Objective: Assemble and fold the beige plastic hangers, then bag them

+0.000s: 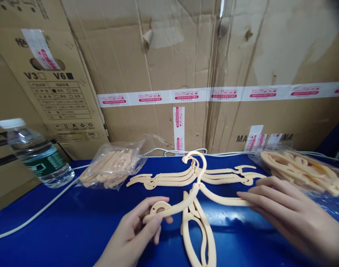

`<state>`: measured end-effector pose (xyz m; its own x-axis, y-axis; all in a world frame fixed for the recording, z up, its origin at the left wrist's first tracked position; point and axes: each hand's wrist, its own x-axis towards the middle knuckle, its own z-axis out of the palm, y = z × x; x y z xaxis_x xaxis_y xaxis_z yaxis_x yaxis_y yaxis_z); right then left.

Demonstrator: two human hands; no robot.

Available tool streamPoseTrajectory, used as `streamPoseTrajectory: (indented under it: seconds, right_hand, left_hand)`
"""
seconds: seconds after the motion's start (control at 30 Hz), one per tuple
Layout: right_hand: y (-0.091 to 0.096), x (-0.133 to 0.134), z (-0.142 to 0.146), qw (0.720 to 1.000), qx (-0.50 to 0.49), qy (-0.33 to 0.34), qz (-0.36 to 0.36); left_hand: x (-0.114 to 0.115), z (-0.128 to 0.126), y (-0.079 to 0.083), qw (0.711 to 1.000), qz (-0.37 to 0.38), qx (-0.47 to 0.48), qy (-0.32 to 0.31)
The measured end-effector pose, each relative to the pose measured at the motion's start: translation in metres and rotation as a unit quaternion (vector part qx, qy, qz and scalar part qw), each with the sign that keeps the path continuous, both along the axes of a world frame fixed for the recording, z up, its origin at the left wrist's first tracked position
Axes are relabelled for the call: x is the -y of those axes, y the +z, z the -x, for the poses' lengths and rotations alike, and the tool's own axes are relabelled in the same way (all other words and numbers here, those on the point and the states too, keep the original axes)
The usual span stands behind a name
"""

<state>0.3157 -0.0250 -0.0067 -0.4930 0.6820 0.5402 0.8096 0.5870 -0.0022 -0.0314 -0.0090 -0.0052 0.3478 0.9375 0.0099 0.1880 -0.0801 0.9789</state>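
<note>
A cream plastic hanger (205,194) lies spread across the blue table (74,222). My left hand (136,233) is closed in a pinch on the ring end of its left arm. My right hand (286,211) lies flat with fingers stretched out, pressing on the tip of its right arm. Under the hanger's middle, more cream hanger parts (201,233) point toward me. Behind it sits a stack of assembled hangers (191,174) with hooks up.
A plastic bag of cream parts (110,167) lies at the left, a second bag of hanger pieces (303,170) at the right. A water bottle (35,152) lies at the far left. A white cable (32,217) crosses the table. Cardboard boxes (169,74) wall the back.
</note>
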Motion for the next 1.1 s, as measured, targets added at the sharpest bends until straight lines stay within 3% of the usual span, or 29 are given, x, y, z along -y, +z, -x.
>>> streamPoseTrajectory:
  seconds: [0.17,0.33,0.5,0.67,0.8,0.9,1.1]
  right_hand:
    - [-0.008,0.009,-0.015,0.993,0.038,-0.068,-0.091]
    - [-0.009,0.014,-0.013,0.989,0.062,-0.048,-0.128]
    - [-0.005,0.014,0.005,0.997,-0.029,-0.058,-0.036]
    - [0.008,0.009,0.021,0.977,-0.208,-0.047,0.022]
    - [0.022,0.002,0.023,0.924,-0.336,-0.059,0.172]
    - [0.024,0.000,0.023,0.872,-0.410,-0.075,0.258]
    - [0.008,0.005,0.039,0.687,-0.611,-0.040,0.392]
  left_hand:
    - [0.001,-0.006,0.002,0.999,0.019,0.020,0.030]
    - [0.000,-0.004,0.000,0.999,0.012,0.017,0.039]
    - [-0.004,0.000,-0.002,1.000,-0.001,0.001,0.018]
    - [-0.001,-0.002,0.003,0.999,-0.009,-0.008,0.040]
    - [0.004,-0.007,0.006,0.996,-0.007,0.011,0.083]
    - [0.004,-0.007,0.005,0.997,0.001,0.027,0.071]
    - [-0.002,-0.003,-0.002,0.999,-0.007,0.023,0.026]
